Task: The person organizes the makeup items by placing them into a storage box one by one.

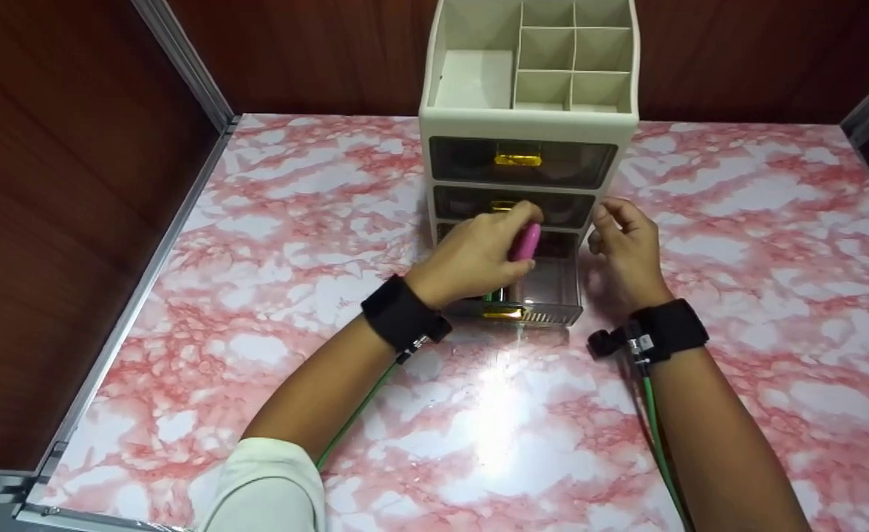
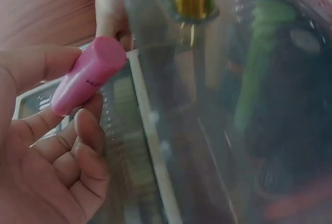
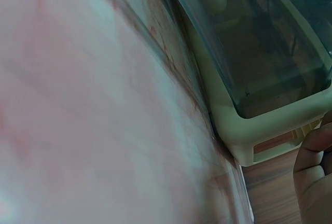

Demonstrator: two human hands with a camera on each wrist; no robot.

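Note:
Over the pulled-out bottom drawer [image 1: 556, 284] of a cream desktop organizer [image 1: 530, 124], my left hand [image 1: 471, 255] pinches a small pink tapered tube [image 1: 527, 241] between thumb and fingers. The left wrist view shows the pink tube [image 2: 89, 76] with a small dark mark on its side. Through the clear drawer wall a green object [image 2: 259, 53] shows blurred. My right hand [image 1: 630, 247] is beside the organizer's right side, its fingers loosely curled with nothing held, fingertips right at the edge. In the right wrist view only part of that hand [image 3: 314, 172] appears.
Two dark-fronted drawers, the top drawer [image 1: 464, 161] and middle drawer [image 1: 567, 210], are closed and have gold handles. Open compartments [image 1: 545, 49] top the organizer. It stands on a pink-and-white marbled table [image 1: 316, 244], with brown panels [image 1: 316, 59] behind and at the left.

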